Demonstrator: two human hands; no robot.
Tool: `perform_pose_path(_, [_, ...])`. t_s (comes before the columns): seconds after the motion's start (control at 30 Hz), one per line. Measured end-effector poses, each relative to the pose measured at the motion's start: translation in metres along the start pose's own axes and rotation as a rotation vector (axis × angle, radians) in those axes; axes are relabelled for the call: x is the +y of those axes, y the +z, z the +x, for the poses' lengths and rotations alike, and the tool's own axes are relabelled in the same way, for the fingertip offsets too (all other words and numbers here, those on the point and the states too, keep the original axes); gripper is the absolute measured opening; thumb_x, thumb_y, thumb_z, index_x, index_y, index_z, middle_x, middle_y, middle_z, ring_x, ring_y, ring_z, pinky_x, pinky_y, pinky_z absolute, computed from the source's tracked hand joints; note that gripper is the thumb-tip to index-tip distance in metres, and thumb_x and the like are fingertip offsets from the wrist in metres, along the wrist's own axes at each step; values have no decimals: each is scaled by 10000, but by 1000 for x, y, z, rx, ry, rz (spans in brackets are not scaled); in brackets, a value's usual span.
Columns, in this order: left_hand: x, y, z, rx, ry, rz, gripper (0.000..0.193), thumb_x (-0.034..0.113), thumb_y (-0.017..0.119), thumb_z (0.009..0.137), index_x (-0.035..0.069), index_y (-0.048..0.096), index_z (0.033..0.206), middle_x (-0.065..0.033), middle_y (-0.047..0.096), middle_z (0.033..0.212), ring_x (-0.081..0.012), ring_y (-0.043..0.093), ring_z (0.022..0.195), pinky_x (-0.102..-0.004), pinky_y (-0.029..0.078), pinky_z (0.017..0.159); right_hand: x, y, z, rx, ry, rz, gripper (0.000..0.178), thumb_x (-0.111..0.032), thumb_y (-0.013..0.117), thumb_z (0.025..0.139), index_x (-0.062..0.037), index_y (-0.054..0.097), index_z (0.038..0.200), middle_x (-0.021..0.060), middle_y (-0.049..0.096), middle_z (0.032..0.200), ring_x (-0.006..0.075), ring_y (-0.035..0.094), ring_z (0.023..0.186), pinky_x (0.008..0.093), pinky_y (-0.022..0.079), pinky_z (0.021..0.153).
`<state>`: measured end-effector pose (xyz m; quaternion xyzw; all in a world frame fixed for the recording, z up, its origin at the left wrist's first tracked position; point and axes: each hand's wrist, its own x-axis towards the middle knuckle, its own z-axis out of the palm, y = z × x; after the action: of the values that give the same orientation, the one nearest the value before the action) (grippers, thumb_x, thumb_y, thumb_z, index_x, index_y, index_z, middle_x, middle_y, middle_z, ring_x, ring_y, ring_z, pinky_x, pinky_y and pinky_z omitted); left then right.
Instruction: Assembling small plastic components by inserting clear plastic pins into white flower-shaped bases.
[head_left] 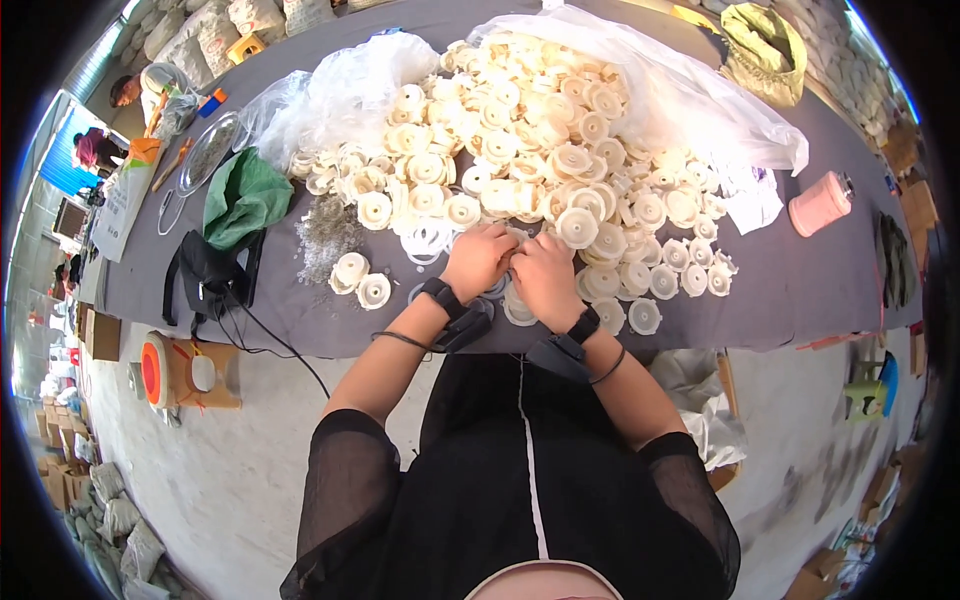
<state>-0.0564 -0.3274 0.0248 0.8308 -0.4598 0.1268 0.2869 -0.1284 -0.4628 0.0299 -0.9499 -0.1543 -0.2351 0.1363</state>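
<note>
My left hand (479, 260) and my right hand (543, 272) meet over the near side of the table, fingertips closed together. Whatever they pinch is hidden behind the fingers. Right in front of them spreads a large heap of cream round plastic parts (500, 145), each with a raised hub. White flat rings (430, 240) lie just left of my left hand. Another pair of round parts (350, 272) sits farther left, beside a scatter of small clear pieces (328, 235). More round parts (645, 316) lie to the right of my right hand.
Clear plastic bags (700, 100) flank the heap. A green cloth bag (247, 198), a black pouch (207, 275) with a cable, and a round tray (210, 150) lie left. A pink thread spool (820, 204) stands right. Two people are at the far left.
</note>
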Motion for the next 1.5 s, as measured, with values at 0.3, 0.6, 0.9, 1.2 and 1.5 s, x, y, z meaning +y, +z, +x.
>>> perform_pose_path(0.3, [-17, 2, 4, -96, -160, -122, 153, 70, 584, 687, 91, 601, 838, -83, 564, 785, -307, 560, 742, -381, 454, 617, 5, 14, 18, -101, -16, -120, 78, -135, 655, 621, -113, 620, 687, 1, 556, 766, 196, 479, 835, 344, 353, 746])
perform_pose_path(0.6, [-22, -2, 4, -56, -203, -255, 83, 71, 583, 710, 65, 583, 793, -100, 555, 776, -300, 555, 708, -365, 445, 600, 19, 7, 25, -73, -169, -15, 61, -127, 578, 657, -109, 635, 644, 14, 575, 701, 203, 506, 824, 355, 343, 768])
perform_pose_path(0.9, [-25, -18, 3, 70, -404, -634, 236, 17, 578, 734, 39, 594, 968, -83, 535, 836, -206, 533, 687, -302, 433, 606, 27, 5, 29, -29, -134, 114, 61, -156, 617, 629, -111, 645, 661, 49, 583, 680, 238, 513, 769, 368, 378, 730])
perform_pose_path(1.2, [-13, -9, 3, 116, -224, -562, 449, 77, 645, 748, 32, 502, 1171, -77, 564, 1033, -140, 537, 933, -297, 430, 818, 31, -1, 51, -177, 407, 431, 146, -158, 575, 723, -33, 649, 730, 138, 622, 695, 326, 584, 758, 419, 458, 697])
perform_pose_path(1.5, [-35, -4, 7, 65, -534, -775, 289, 78, 609, 813, -2, 546, 1084, -47, 620, 858, -80, 548, 731, -225, 450, 667, 24, -5, 43, 158, 335, 260, 89, -110, 561, 774, -40, 615, 768, 125, 591, 761, 314, 564, 750, 371, 448, 647])
